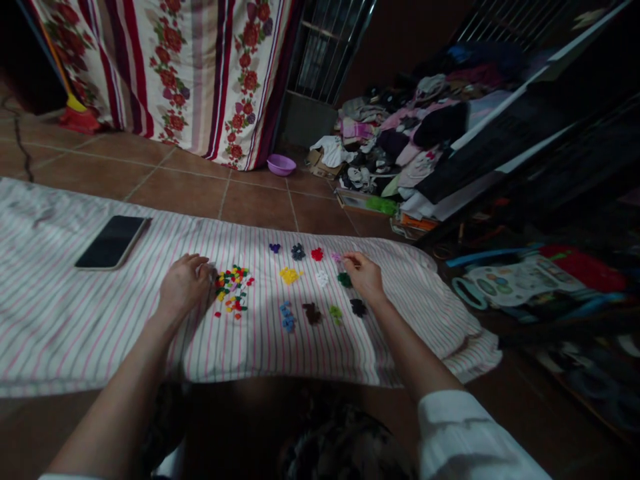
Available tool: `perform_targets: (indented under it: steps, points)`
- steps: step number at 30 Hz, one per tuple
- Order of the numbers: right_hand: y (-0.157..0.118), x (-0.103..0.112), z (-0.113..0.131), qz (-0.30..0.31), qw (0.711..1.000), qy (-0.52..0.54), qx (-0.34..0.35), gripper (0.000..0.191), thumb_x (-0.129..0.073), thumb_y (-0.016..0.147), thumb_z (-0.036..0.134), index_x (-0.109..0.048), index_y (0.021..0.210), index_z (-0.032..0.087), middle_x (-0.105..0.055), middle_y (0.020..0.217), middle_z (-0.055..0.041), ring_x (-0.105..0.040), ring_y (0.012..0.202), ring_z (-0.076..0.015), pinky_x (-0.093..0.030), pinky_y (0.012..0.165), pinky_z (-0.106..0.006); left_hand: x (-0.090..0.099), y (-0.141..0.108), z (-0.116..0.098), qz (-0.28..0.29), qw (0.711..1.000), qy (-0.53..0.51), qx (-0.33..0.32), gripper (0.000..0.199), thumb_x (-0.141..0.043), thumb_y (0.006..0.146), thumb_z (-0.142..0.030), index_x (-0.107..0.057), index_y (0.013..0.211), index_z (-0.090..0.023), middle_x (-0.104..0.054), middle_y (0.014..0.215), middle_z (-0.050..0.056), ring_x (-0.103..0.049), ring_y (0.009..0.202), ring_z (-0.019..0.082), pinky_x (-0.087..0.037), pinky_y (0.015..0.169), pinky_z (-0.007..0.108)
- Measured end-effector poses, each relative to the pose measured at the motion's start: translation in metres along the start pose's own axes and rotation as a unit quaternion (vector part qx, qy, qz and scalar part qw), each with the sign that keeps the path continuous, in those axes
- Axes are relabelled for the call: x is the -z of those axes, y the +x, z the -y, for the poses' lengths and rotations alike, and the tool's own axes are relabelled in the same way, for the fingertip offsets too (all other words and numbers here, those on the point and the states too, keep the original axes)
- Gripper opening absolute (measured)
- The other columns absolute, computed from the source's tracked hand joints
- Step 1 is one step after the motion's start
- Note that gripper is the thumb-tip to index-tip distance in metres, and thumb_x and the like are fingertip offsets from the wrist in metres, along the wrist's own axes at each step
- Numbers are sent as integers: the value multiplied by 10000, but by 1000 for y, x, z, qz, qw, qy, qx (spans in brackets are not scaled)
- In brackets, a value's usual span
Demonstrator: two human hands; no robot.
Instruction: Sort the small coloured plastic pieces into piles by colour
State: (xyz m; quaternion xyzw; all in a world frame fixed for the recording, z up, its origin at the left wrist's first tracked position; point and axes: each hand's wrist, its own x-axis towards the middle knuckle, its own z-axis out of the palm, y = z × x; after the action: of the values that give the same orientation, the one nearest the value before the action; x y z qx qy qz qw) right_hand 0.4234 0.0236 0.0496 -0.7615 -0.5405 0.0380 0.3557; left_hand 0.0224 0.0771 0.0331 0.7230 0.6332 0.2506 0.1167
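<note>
A heap of small mixed-colour pieces point(233, 288), red, yellow, green and orange, lies on the striped cloth. My left hand point(184, 285) rests just left of this heap, fingers loosely bent and apart, with nothing seen in them. At the far right, my right hand point(364, 273) has its fingertips pinched together beside a small pink pile point(336, 256); what they hold, if anything, is too small to make out. Around it sit single-colour piles: red point(317, 254), white point(321, 279), dark green point(345, 279), yellow point(290, 275), blue point(287, 317), brown point(312, 313), light green point(335, 315) and black point(358, 307).
Purple point(275, 248) and dark grey point(298, 251) piles lie along the cloth's far side. A phone point(113, 243) is on the left of the striped cloth point(125, 333). Beyond are a purple basin point(281, 165), a floral curtain point(200, 80) and heaped clothes point(400, 127).
</note>
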Motion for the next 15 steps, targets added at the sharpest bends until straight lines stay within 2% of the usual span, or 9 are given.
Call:
perform_targets:
  steps: [4,9,12,15]
  points:
    - [-22,-21,48,59,991,43,116,231,-507,830,284,-695,925,189,-715,937,-63,-650,839,-186,-487,772,-290,2,-2,8,57,993,48,-89,405,-312,877,-314,-696,893,-186,-707,946,83,-618,980,213,-393,1055,380]
    - [-60,-50,102,170,955,62,233,188,-511,850,209,-686,918,215,-688,888,-33,-628,846,-164,-466,774,-274,-1,-5,19,98,978,95,-160,360,-323,874,-249,-671,915,-165,-684,917,100,-598,944,213,-300,1111,443]
    - [-81,-67,122,223,929,63,287,158,-528,839,158,-673,885,201,-665,852,-32,-609,829,-157,-461,771,-272,-1,-6,22,112,974,98,-171,347,-325,873,-223,-656,950,-157,-674,961,107,-578,984,217,-277,1116,456]
    - [-96,-79,131,243,918,48,310,145,-547,828,127,-655,894,200,-650,867,-33,-596,837,-160,-459,776,-279,-3,-8,23,118,974,90,-172,332,-337,878,-232,-647,975,-165,-666,987,96,-559,1016,215,-246,1128,461]
